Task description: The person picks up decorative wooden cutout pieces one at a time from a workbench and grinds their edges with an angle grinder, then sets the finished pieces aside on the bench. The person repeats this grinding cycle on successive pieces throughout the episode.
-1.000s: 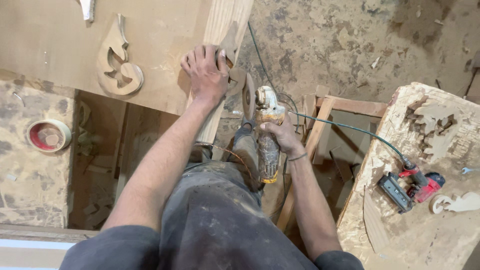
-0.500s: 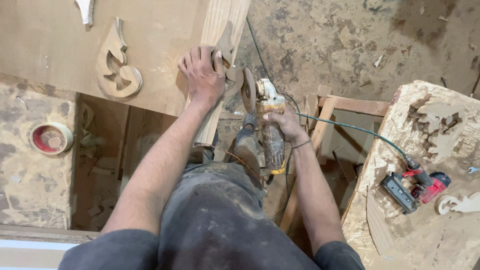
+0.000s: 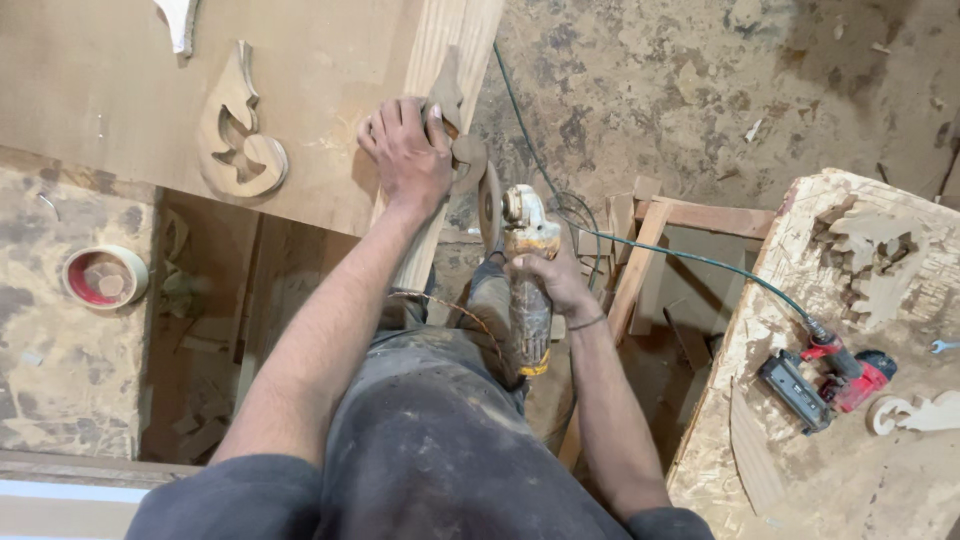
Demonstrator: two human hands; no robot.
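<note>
Nearest the camera, dusty trousers (image 3: 440, 440) and both forearms were seen from above. The right hand (image 3: 555, 280) was closed around the body of an angle grinder (image 3: 525, 285), fingers wrapped tight on the housing. The grinder's long axis ran near to far, its head at the far end and its disc (image 3: 490, 205) standing on edge, facing left. A green cable (image 3: 700, 262) was led from the grinder's far end across the floor to the right.

Just beyond, the left hand (image 3: 405, 155) was pressed flat, fingers spread narrowly, on a carved piece (image 3: 455, 125) at the right edge of a board (image 3: 120, 110). The piece lay with its long axis near to far, its pointed end far and its rounded scroll near, touching or just beside the disc; contact could not be confirmed.

Progress was judged as follows: the outline of the piece was already cut and its scroll formed; the edge at the disc was judged to be under shaping. How much remained could not be told.

Further left on the board, a similar carved ornament (image 3: 240, 140) lay loose. A tape roll (image 3: 103, 277) lay at left. On the right slab (image 3: 850, 330), a red drill (image 3: 830, 375) and carved offcuts were noted.
</note>
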